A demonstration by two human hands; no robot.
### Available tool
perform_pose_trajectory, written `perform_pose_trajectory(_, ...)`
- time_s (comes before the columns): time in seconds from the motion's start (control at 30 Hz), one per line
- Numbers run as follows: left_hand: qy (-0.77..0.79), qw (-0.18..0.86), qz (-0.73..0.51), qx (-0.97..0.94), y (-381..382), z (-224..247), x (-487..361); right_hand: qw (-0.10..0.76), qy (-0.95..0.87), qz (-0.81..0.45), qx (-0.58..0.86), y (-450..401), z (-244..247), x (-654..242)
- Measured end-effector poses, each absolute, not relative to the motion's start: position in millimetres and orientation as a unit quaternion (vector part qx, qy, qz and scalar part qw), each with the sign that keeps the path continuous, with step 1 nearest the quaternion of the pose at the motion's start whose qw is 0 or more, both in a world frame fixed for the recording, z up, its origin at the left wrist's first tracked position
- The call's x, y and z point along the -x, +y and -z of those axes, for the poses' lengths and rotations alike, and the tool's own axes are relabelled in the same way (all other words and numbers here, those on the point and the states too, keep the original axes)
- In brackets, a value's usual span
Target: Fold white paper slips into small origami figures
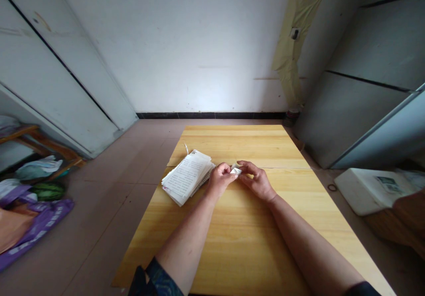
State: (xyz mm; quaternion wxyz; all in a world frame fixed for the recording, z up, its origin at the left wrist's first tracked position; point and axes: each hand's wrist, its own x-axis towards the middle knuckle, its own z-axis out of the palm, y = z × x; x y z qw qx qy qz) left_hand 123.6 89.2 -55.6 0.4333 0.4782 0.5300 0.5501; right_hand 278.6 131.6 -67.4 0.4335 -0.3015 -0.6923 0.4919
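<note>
Between my two hands is a small folded piece of white paper (236,171), above the middle of the wooden table. My left hand (219,180) pinches its left side with thumb and curled fingers. On the other side, my right hand (258,180) has its thumb and fingers closed about the paper's right edge. The fingers hide part of the paper, so its full shape does not show. Just left of my left hand lies a loose stack of printed sheets (186,177), slightly fanned, with a thin paper strip (186,149) sticking up at its far end.
The light wooden table (245,243) has a seam across it. Beyond stands a white wall (199,44). A grey cabinet (361,66) and a white box (361,190) are at right. A watermelon (49,191) and a purple bag (49,225) lie on the left floor.
</note>
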Motion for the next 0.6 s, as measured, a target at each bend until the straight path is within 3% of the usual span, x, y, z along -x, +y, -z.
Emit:
perform_pose_trajectory(0.4,0.519,0.429,-0.575,-0.465,88.1,54.1,-126.3,0.450,-0.672,-0.496,0.317,128.5,64.6,-277.2)
perform_pose_trajectory(0.6,0.522,0.425,-0.594,-0.440,91.6,61.6,-124.5,0.464,-0.719,-0.417,0.305,128.5,60.9,-277.4)
